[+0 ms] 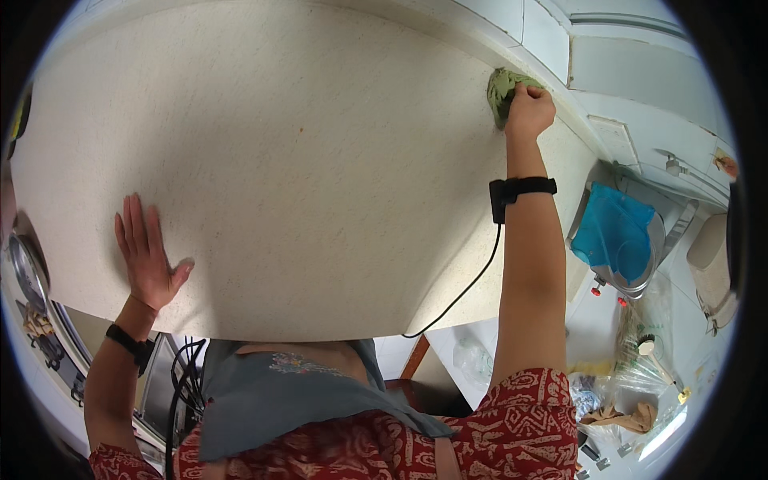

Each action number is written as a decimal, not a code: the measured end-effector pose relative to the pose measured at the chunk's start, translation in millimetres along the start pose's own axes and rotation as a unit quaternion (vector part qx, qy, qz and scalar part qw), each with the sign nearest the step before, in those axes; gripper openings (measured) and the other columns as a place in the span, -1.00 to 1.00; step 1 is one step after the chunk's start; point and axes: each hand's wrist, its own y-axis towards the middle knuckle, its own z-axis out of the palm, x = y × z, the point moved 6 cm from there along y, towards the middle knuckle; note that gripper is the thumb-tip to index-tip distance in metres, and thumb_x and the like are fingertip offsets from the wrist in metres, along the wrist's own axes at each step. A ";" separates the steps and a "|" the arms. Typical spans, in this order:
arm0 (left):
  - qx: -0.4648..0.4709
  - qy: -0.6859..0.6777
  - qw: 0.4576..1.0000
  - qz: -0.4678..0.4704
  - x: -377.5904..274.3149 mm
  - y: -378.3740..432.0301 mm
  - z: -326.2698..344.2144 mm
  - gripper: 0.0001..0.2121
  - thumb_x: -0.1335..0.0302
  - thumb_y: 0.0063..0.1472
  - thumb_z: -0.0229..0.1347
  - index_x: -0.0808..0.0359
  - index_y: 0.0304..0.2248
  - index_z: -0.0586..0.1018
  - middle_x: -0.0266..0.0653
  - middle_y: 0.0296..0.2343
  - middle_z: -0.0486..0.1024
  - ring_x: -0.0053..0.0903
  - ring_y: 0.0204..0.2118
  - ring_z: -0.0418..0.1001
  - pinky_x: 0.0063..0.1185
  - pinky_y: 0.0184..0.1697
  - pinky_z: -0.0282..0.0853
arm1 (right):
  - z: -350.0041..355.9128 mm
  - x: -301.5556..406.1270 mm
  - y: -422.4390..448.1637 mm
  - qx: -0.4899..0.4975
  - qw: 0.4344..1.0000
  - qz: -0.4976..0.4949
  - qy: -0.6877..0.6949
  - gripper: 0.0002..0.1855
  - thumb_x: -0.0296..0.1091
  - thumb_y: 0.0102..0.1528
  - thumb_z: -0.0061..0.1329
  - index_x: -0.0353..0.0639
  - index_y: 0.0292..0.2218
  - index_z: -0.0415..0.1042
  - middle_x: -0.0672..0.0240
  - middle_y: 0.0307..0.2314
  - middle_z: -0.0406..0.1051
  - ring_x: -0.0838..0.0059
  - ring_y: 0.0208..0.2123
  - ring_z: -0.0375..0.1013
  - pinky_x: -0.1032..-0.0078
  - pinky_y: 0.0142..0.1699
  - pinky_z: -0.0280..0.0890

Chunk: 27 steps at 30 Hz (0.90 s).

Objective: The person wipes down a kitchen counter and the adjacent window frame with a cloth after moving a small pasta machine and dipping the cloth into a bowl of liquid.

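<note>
My right hand [530, 113] grips a crumpled green cloth [501, 95] against the pale speckled countertop [336, 180], close to the raised ledge at its far right. A black strap with a small box and a cable is around that forearm. On the left of the countertop, my left hand [147, 258] rests palm down with its fingers spread, holding nothing; its wrist bears a black band. A tiny orange-brown speck [301, 129] lies on the surface between the two hands, nearer the far side.
A blue bag [618, 231] hangs in a rack with red-tipped clamps at the right. Below it are a white-handled brush [657, 360], plastic bags and a brown cloth [630, 417]. A round metal lid or pan [27, 270] stands at the left edge. Tiled wall borders the countertop.
</note>
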 end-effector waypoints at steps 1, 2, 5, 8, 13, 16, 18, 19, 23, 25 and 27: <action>-0.008 0.001 1.000 -0.004 -0.2 1.4 2.0 -0.11 -0.24 0.24 -0.32 0.36 0.29 -0.08 0.22 0.27 -0.19 0.03 0.34 -0.25 -0.05 0.32 -0.39 | 2.8 7.4 -1.4 0.012 1.000 -0.028 -0.006 -0.80 -0.36 -0.06 0.21 -0.29 -0.48 0.49 0.18 -0.55 0.51 0.30 -0.50 0.49 0.39 -0.29 0.39; -0.006 0.007 1.000 -0.003 1.0 0.5 3.7 -0.10 -0.25 0.24 -0.33 0.36 0.29 -0.08 0.22 0.27 -0.19 0.03 0.34 -0.25 -0.05 0.32 -0.39 | 5.2 14.1 -4.5 0.024 0.998 -0.056 -0.011 -0.80 -0.36 -0.06 0.21 -0.29 -0.48 0.49 0.17 -0.56 0.51 0.30 -0.51 0.49 0.39 -0.29 0.39; 0.005 0.015 1.000 -0.010 2.0 -8.6 3.0 -0.09 -0.27 0.23 -0.35 0.36 0.29 -0.07 0.21 0.27 -0.18 0.01 0.34 -0.24 -0.05 0.32 -0.39 | 7.2 21.9 -10.0 0.042 0.990 -0.125 -0.051 -0.81 -0.36 -0.05 0.21 -0.29 -0.47 0.50 0.15 -0.57 0.51 0.29 -0.51 0.50 0.37 -0.30 0.39; -0.008 0.003 1.000 -0.002 4.2 0.2 5.3 -0.09 -0.27 0.23 -0.37 0.36 0.29 -0.07 0.19 0.27 -0.20 -0.01 0.35 -0.24 -0.07 0.33 -0.40 | -34.0 -97.3 76.0 -0.009 0.999 -0.021 -0.041 -0.78 -0.33 -0.04 0.21 -0.31 -0.46 0.51 0.15 -0.55 0.53 0.27 -0.52 0.52 0.36 -0.32 0.41; 0.013 0.015 0.999 -0.029 -0.2 -5.0 2.1 -0.09 -0.27 0.23 -0.37 0.37 0.28 -0.06 0.19 0.27 -0.19 -0.01 0.35 -0.23 -0.07 0.33 -0.39 | 2.1 2.9 14.2 0.036 0.975 -0.193 -0.101 -0.76 -0.26 0.00 0.18 -0.29 -0.48 0.53 0.17 -0.57 0.53 0.21 -0.51 0.53 0.33 -0.29 0.40; -0.001 0.010 1.000 -0.005 1.0 -4.2 3.2 -0.10 -0.24 0.24 -0.33 0.38 0.28 -0.07 0.21 0.27 -0.19 0.01 0.34 -0.23 -0.07 0.33 -0.39 | -8.5 -14.2 21.4 0.024 0.985 -0.134 -0.101 -0.76 -0.25 0.00 0.18 -0.28 -0.48 0.54 0.15 -0.56 0.53 0.17 -0.50 0.52 0.32 -0.30 0.38; 0.003 0.002 1.000 0.002 0.9 -0.2 3.1 -0.11 -0.23 0.25 -0.31 0.40 0.28 -0.07 0.22 0.27 -0.19 0.02 0.34 -0.23 -0.07 0.32 -0.39 | -21.4 -60.2 45.2 -0.012 0.998 -0.028 -0.058 -0.74 -0.24 0.00 0.18 -0.28 -0.50 0.52 0.15 -0.57 0.53 0.18 -0.50 0.52 0.33 -0.31 0.38; 0.004 0.002 1.000 0.003 0.5 1.0 3.4 -0.11 -0.22 0.25 -0.31 0.41 0.28 -0.07 0.22 0.27 -0.18 0.02 0.34 -0.23 -0.06 0.32 -0.38 | -20.0 -55.0 42.9 -0.010 0.994 -0.065 -0.082 -0.74 -0.23 0.00 0.18 -0.28 -0.50 0.52 0.15 -0.57 0.52 0.19 -0.50 0.52 0.33 -0.31 0.38; 0.020 0.015 1.000 -0.005 1.6 -0.3 -0.3 -0.11 -0.22 0.25 -0.30 0.43 0.27 -0.05 0.23 0.26 -0.18 0.04 0.34 -0.22 -0.06 0.32 -0.37 | 7.0 20.9 0.1 0.064 0.985 -0.156 -0.033 -0.73 -0.22 0.02 0.19 -0.29 -0.45 0.55 0.20 -0.59 0.52 0.37 -0.53 0.50 0.43 -0.33 0.36; 0.016 0.011 1.000 0.001 0.6 -2.7 0.1 -0.11 -0.22 0.25 -0.30 0.43 0.27 -0.05 0.25 0.26 -0.17 0.05 0.33 -0.20 -0.05 0.31 -0.35 | 2.2 1.2 16.2 0.035 0.969 -0.226 -0.091 -0.72 -0.24 0.04 0.18 -0.33 -0.42 0.54 0.22 -0.57 0.53 0.45 -0.53 0.50 0.46 -0.34 0.37; 0.004 -0.003 1.000 0.010 1.4 8.0 2.7 -0.10 -0.22 0.25 -0.29 0.43 0.27 -0.05 0.25 0.26 -0.17 0.05 0.33 -0.20 -0.05 0.31 -0.35 | -24.5 -106.9 68.0 0.000 0.999 0.018 0.037 -0.78 -0.26 0.03 0.16 -0.24 -0.49 0.53 0.16 -0.56 0.53 0.22 -0.51 0.52 0.36 -0.31 0.37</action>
